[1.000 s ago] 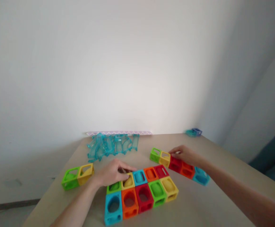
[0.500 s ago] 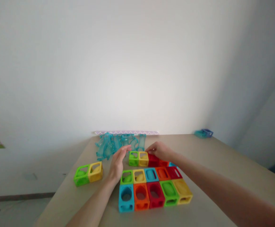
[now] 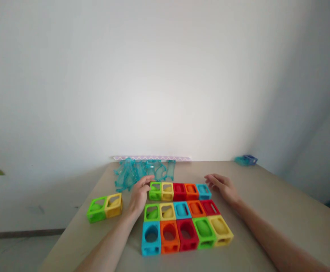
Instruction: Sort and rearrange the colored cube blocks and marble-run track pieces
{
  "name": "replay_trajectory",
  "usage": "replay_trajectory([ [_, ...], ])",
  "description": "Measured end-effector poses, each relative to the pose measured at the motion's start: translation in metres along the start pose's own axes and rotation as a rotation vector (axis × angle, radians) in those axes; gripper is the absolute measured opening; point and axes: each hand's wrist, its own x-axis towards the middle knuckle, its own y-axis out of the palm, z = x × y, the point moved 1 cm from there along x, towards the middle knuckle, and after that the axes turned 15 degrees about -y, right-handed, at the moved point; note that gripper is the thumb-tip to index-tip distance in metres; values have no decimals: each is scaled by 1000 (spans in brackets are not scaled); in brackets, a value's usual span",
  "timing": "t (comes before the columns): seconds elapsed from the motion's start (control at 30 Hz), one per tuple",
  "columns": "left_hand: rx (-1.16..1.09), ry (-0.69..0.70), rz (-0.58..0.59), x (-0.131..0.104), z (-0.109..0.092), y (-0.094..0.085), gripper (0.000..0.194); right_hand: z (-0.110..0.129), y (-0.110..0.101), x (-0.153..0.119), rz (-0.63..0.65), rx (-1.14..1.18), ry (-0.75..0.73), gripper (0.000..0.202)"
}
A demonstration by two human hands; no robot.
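A back row of joined, hollow coloured cube blocks runs from a green block [image 3: 155, 191] on the left, through yellow, a red block [image 3: 179, 192] and orange, to a blue block [image 3: 203, 191] on the right. Beside the green end is my left hand [image 3: 140, 193], its fingers stretched along it, apparently touching. My right hand [image 3: 223, 187] lies just past the blue end with loosely bent fingers and nothing visible in them. Nearer to me, two more rows sit together; a blue block [image 3: 151, 247] and a yellow block [image 3: 220, 227] mark the front row's ends.
A joined green-and-yellow block pair [image 3: 105, 207] stands apart on the left of the table [image 3: 261, 226]. Translucent teal tube pieces [image 3: 130, 174] are heaped at the back, before a patterned strip [image 3: 152, 158] along the wall. Blue and teal pieces [image 3: 245, 160] lie at the far right.
My right hand has left the back row's red block and moved right, past the blue end, uncovering the red, orange and blue blocks. The back row has shifted slightly left.
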Motion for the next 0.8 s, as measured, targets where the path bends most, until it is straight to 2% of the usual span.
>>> replay_trajectory([
  [0.13,16,-24,-22,0,1,0,37,-1,7,-18,49,61,0,62],
  [0.3,34,-29,-26,-2,0,0,36,4,23,-11,145,53,-32,48],
  [0.57,62,-38,-37,-3,-4,0,31,0,25,-9,167,16,-42,46],
  [0.8,33,-86,4,-11,-8,5,28,14,30,-16,218,106,-33,53],
])
